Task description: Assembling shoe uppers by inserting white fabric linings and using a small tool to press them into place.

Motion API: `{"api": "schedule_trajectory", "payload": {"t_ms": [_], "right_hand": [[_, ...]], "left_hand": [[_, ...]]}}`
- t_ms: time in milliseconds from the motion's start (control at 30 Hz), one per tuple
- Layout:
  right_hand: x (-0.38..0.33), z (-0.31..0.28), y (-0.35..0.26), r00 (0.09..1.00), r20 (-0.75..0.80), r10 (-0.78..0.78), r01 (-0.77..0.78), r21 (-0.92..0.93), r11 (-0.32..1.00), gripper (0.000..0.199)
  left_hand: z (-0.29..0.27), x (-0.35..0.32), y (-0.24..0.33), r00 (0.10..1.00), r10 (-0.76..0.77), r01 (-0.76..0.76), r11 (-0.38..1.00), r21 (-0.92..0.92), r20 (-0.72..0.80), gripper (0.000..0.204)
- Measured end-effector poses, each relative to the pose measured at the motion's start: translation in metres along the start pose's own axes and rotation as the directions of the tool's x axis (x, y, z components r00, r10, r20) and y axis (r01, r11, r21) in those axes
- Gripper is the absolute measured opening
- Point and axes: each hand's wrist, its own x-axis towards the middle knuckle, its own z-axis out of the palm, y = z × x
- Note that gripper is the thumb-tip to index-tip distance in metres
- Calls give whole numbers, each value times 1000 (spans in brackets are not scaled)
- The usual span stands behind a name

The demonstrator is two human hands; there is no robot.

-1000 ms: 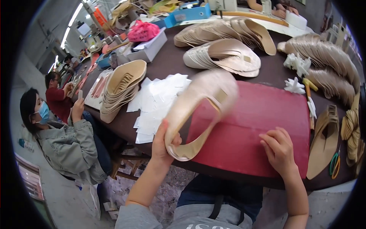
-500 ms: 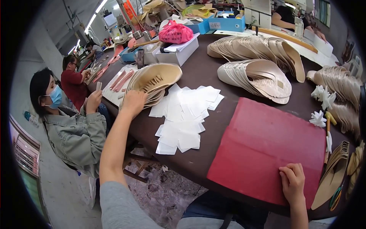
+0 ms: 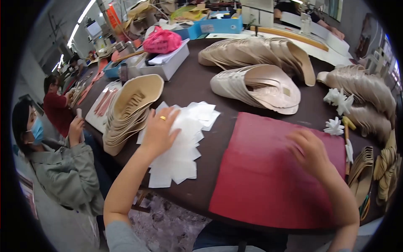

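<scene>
Left of the red sheet (image 3: 264,180), the left hand (image 3: 160,130) is spread above loose white slips (image 3: 191,134), gripping nothing I can see; contact I can't judge. The right hand (image 3: 310,151), blurred over the sheet, is half open with nothing visible in it. Those slips overlap untidily, so a dragging palm could scatter them, or knock the beige stack (image 3: 121,126) farther left of the sheet.

view: head, wide fisheye, upright | from: head height, above near side of red mat (image 3: 264,180) | faces: down and forward across mat | range: mat within arm's reach
</scene>
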Motion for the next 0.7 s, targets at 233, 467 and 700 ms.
{"api": "schedule_trajectory", "payload": {"t_ms": [233,467,700], "right_hand": [[46,19,134,981,89,171,-189,258,947,39],[80,36,126,991,116,62,-102,378,920,33],[70,55,157,990,56,126,-132,110,985,23]], "left_hand": [[46,130,172,861,309,-438,853,-283,-403,50],[78,149,162,830,347,-462,866,-191,-437,40],[73,149,161,793,456,-526,847,-76,-405,36]]}}
